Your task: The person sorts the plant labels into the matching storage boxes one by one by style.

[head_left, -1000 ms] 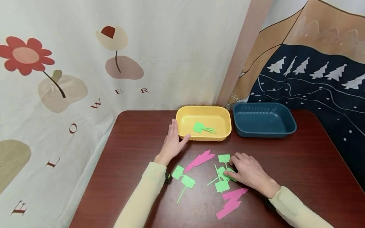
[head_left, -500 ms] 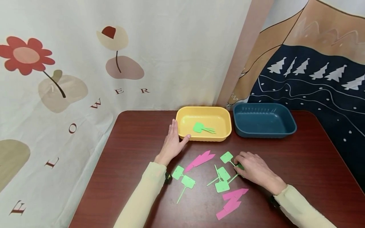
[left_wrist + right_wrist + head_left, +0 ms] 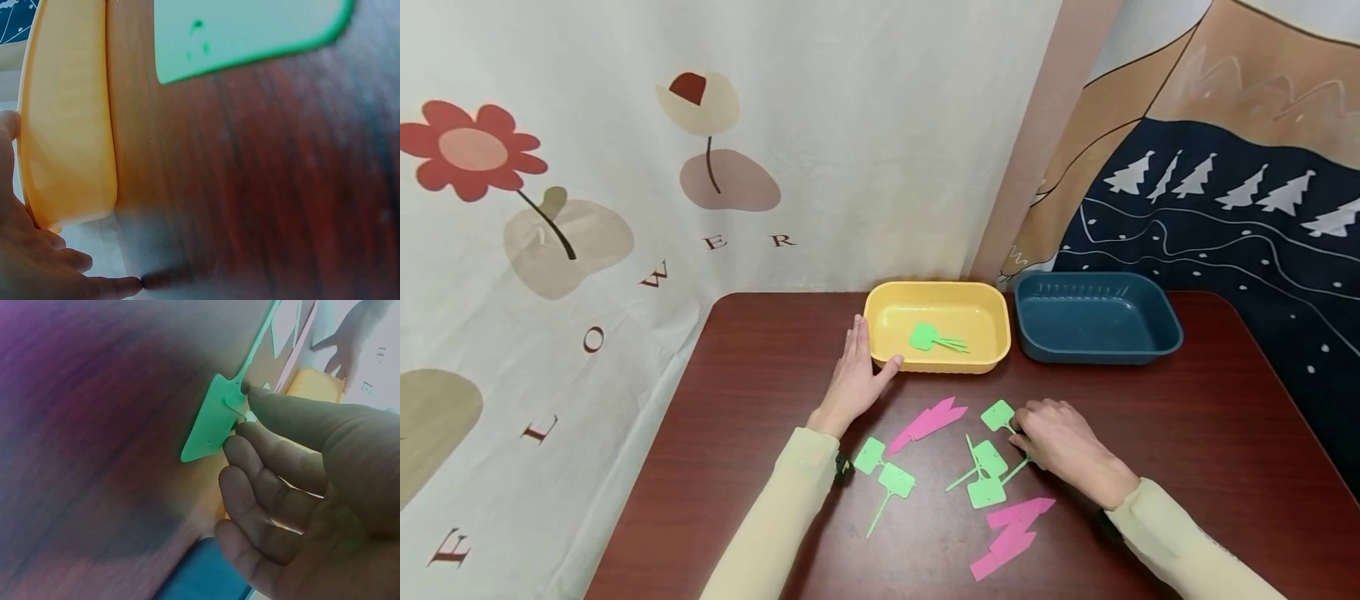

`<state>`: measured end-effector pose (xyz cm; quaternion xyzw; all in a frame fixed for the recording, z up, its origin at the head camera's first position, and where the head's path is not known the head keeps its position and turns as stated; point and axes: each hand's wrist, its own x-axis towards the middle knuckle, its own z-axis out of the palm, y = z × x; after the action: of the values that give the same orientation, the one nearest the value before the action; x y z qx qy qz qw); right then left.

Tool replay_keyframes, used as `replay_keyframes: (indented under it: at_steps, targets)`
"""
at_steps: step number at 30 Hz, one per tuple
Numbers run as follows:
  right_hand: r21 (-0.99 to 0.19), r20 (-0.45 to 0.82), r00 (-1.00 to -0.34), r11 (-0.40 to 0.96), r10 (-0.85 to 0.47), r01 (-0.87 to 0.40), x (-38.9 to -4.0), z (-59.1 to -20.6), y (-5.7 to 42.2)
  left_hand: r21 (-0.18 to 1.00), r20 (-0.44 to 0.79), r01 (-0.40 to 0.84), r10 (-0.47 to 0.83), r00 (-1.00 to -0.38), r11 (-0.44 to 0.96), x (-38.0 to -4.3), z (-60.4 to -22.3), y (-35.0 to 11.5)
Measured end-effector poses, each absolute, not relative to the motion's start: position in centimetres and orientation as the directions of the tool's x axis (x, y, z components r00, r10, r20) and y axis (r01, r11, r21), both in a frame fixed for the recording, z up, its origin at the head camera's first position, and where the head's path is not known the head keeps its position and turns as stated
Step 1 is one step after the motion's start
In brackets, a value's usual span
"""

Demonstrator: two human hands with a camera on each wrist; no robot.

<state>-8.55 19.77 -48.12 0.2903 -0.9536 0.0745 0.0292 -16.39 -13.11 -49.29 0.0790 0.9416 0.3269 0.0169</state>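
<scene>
My left hand rests with straight fingers along the left side of the yellow basin, its thumb at the front rim. A few green plant labels lie in that basin. My right hand is low over the table, thumb and curled fingertips closing around the stem of a green plant label. Another green label lies right under those fingertips in the right wrist view. Just left of the hand, more green labels overlap in a loose pile.
A dark blue basin stands right of the yellow one, at the table's back edge. Pink plant labels lie in two groups, one near the yellow basin and one nearer the front. Two green labels lie at left.
My right hand has slid one green label rightward out of the pile, and the upper label has turned and shifted slightly right. The left hand stays at the basin.
</scene>
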Motion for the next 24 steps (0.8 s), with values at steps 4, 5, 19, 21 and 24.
replay_keyframes:
  at_steps: [4,5,19,21,24]
  targets:
    - [-0.15,0.087,-0.831,0.817,-0.549,-0.556,-8.72,-47.86,19.65,0.619,0.023,0.138,0.158,-0.987,0.773,-16.37,-49.31,-13.15]
    - [-0.155,0.088,-0.832,0.817,-0.548,-0.555,-8.74,-47.86,19.62,0.618,0.023,0.138,0.157,-0.987,0.774,-16.38,-49.32,-13.16]
    - [-0.18,0.116,-0.836,0.816,-0.537,-0.549,-9.02,-48.22,19.42,0.614,0.001,0.117,0.148,-0.989,0.78,-16.36,-49.1,-13.12]
    - [-0.184,0.112,-0.837,0.816,-0.536,-0.547,-9.05,-48.11,19.42,0.614,-0.002,0.116,0.149,-0.989,0.78,-16.36,-49.11,-13.12]
    - [-0.193,0.101,-0.837,0.815,-0.538,-0.547,-9.1,-48.04,19.38,0.614,-0.004,0.113,0.146,-0.989,0.781,-16.38,-49.15,-13.12]
